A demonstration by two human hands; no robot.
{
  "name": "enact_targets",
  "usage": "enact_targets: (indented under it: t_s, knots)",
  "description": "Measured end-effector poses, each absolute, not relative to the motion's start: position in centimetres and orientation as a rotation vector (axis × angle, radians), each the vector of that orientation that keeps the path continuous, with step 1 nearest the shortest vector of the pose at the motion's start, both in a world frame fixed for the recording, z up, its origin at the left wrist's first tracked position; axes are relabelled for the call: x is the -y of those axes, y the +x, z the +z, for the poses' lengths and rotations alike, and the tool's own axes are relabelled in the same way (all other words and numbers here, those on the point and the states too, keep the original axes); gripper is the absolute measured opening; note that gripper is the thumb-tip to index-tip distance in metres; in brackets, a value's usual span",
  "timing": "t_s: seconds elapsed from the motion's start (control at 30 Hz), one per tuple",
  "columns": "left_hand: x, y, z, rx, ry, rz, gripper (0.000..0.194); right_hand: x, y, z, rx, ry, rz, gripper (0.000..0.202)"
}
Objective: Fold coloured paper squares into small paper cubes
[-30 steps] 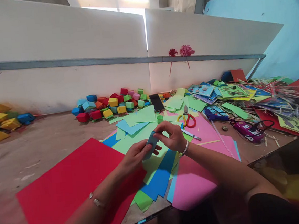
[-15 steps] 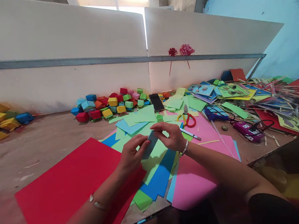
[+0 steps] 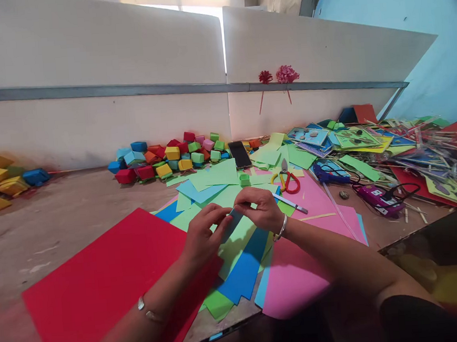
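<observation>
Between my two hands is a small piece of blue paper (image 3: 232,224), held above the spread of paper sheets. My left hand (image 3: 207,230) pinches its left side with thumb and fingers. At its upper right edge, my right hand (image 3: 258,209) grips it, fingertips close to those of the left. Part of the piece is hidden behind the fingers. Beneath lie light green paper (image 3: 233,260) and darker blue paper (image 3: 248,264). A large red sheet (image 3: 114,280) lies under my left forearm, and a pink sheet (image 3: 300,276) under my right.
Red-and-yellow scissors (image 3: 286,179), a pen-like tool (image 3: 290,203) and a phone (image 3: 239,155) lie beyond my hands. Small coloured paper boxes (image 3: 173,154) are heaped by the white board. A blue glue gun (image 3: 331,174) and purple power strip (image 3: 379,199) lie right, before cluttered cards and sticks.
My left fingers have moved up along the blue piece, nearer to my right fingertips. Less of the piece shows now. The things on the table have stayed in place.
</observation>
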State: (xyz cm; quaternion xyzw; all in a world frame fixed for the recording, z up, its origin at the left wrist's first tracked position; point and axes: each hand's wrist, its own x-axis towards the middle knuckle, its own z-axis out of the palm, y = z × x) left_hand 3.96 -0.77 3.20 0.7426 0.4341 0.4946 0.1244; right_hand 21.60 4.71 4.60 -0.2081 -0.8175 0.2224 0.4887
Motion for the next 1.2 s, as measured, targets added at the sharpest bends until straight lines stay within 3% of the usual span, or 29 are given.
enact_targets:
  t_s: [0.33,0.63,0.8,0.93,1.07,1.2]
  knots:
    - [1.20,4.40,3.59,-1.244,2.109,1.509,0.021,-4.25,21.34,4.26,2.117,-0.476,0.497,0.015]
    - [1.11,4.24,3.46,-1.298,1.899,1.677,0.016,-4.88,21.30,4.50,1.911,-0.647,0.879,0.029]
    - [1.18,4.28,3.44,-1.276,1.834,1.671,0.015,-4.70,21.34,4.61,1.927,-0.665,0.714,0.036]
    - [1.59,4.44,3.86,-1.227,1.886,1.652,0.010,-4.28,21.25,4.78,1.999,-0.622,0.657,0.033]
    - [1.46,4.39,3.62,-1.176,1.722,1.676,0.017,-4.35,20.98,4.50,2.017,-0.659,0.815,0.029]
    - [1.22,4.42,3.30,-1.179,1.461,1.667,0.023,-4.26,20.87,4.19,2.076,-0.739,0.894,0.045]
